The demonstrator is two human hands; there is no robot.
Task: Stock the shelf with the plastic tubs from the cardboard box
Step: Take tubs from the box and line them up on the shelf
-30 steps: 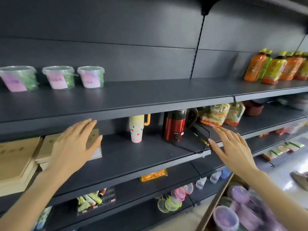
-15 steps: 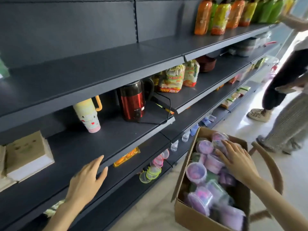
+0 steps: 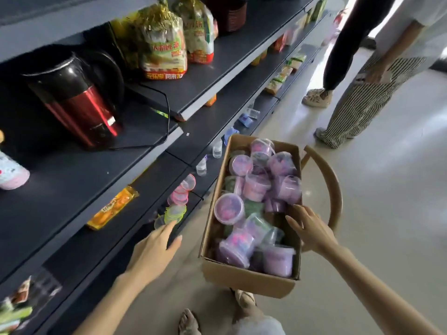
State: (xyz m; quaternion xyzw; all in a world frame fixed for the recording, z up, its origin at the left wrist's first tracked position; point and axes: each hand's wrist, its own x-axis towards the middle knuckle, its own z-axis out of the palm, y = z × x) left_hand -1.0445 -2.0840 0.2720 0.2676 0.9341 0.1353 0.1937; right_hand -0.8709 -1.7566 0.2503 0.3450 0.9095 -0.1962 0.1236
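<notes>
plastic tubs (image 3: 228,209) in cardboard box (image 3: 246,279); right hand (image 3: 312,229) fingers (image 3: 294,221) spread above

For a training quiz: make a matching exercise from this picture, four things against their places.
Things:
1 kettle
2 tubs
3 orange packet
4 right hand

Places:
A in the box
B over the box's right edge
C left of the noodle bags
D one shelf below the kettle

Pairs: 1-C, 2-A, 3-D, 4-B
</notes>
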